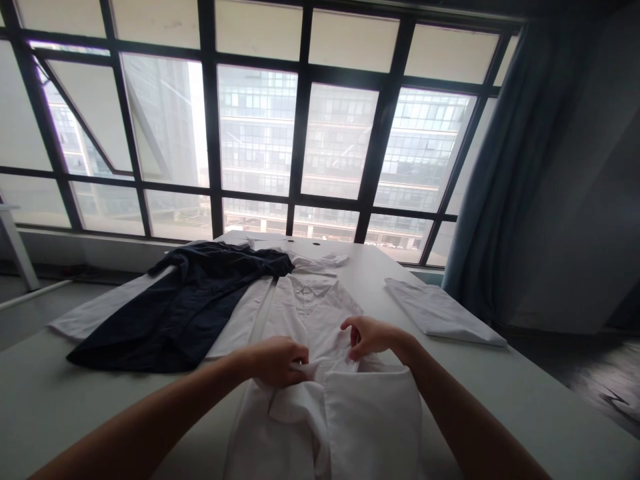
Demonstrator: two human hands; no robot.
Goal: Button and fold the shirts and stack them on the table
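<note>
White button-up shirt (313, 327) beneath left hand (274, 361) and right hand (369, 337), both pinching its cloth

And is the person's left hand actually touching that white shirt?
Touching. The head view shows the left hand closed on a gathered fold of the white shirt, with the fingers pressed into the cloth.

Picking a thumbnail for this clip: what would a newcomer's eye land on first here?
The tall gridded window fills the top of the view, with an office block beyond it. Below, on a pale table, the left hand and right hand are at a white shirt in the foreground. A dark navy shirt stands out sharply to their left.
</note>
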